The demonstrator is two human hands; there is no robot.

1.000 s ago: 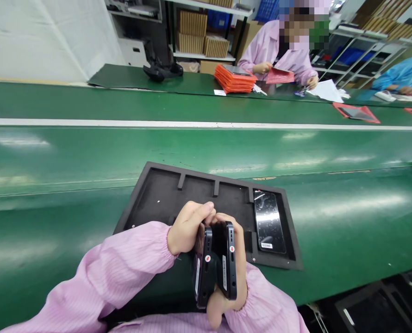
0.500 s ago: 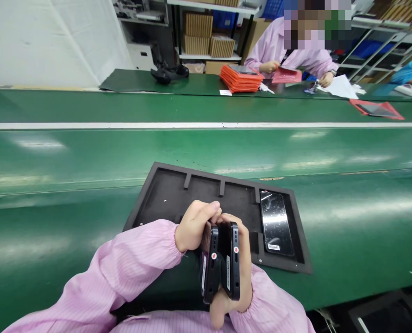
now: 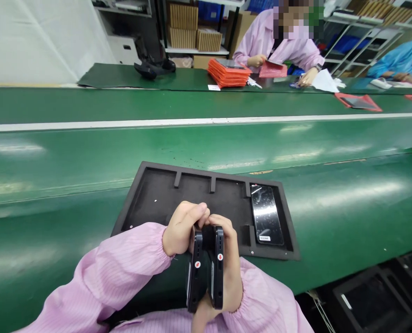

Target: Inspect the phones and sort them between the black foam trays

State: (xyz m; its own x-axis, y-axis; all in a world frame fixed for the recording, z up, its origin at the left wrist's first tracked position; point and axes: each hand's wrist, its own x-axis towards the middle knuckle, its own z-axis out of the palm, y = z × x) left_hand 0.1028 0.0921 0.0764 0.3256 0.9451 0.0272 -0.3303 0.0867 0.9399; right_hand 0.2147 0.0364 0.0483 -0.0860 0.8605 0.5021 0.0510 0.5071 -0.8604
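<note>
Two dark smartphones stand on edge side by side, their port ends facing me, each with a small round white sticker bearing a red mark. My left hand (image 3: 183, 227) is closed around the far end of the left smartphone (image 3: 194, 273). Wrapped along the other one, the right smartphone (image 3: 218, 273), is my right hand (image 3: 232, 259), its thumb below. A narrow gap parts the two phones. Just beyond my hands lies a black foam tray (image 3: 289, 217) with divided slots. One more smartphone (image 3: 266, 215), glossy screen up, lies in its rightmost slot.
The green bench (image 3: 348, 199) runs across, with a white strip (image 3: 122, 124) along it. Across it a person in a pink coat (image 3: 254, 34) handles a red pouch (image 3: 273, 69) beside stacked orange pouches (image 3: 228, 74). Black trays (image 3: 376, 296) sit at lower right.
The view has shifted, so the tray and bench sit further left in the picture. Both hands keep hold of the two smartphones, which now appear more upright and edge-on.
</note>
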